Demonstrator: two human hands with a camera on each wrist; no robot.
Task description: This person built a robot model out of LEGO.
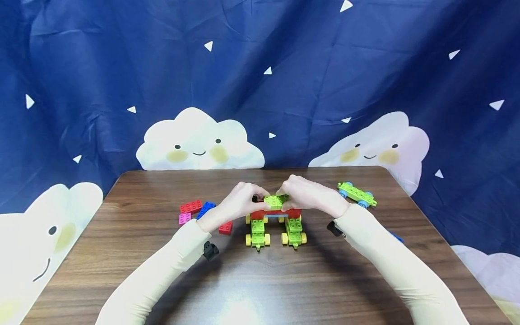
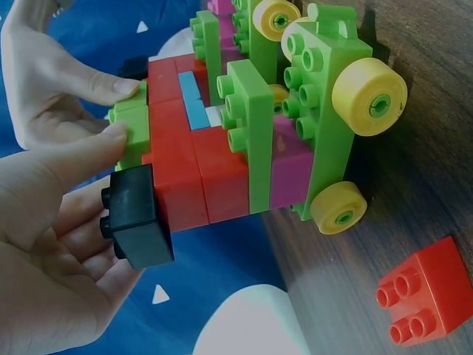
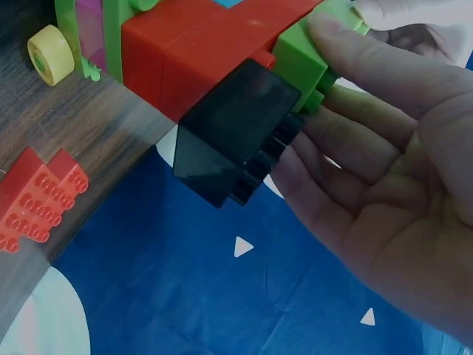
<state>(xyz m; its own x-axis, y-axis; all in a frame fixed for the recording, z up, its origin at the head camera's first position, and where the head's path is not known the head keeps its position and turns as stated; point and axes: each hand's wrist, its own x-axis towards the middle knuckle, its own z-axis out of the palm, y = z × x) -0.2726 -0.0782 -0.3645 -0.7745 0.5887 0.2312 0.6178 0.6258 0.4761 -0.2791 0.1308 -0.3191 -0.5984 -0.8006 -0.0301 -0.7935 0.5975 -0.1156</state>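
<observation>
A toy brick build stands mid-table: two lime-green wheeled bases [image 1: 258, 232] with yellow wheels [image 2: 369, 96] carry a span of red bricks [image 2: 188, 166]. Lime-green bricks [image 1: 273, 201] sit on top of the span. From the left, my left hand [image 1: 243, 200] pinches these bricks, its thumb on their near face. My right hand [image 1: 306, 195] pinches them from the other side, thumb likewise in front. Black bricks stand on the red span beside each hand, one [image 2: 140, 216] near the left fingers, another [image 3: 238, 129] near the right fingers.
Left of the build lie red [image 1: 190, 206], blue [image 1: 206, 209] and magenta [image 1: 184, 218] bricks, plus a red brick [image 1: 225, 228] close to the left wrist. At the back right stands a lime-green base [image 1: 357, 194] with blue wheels. A blue piece [image 1: 396, 237] shows behind the right sleeve.
</observation>
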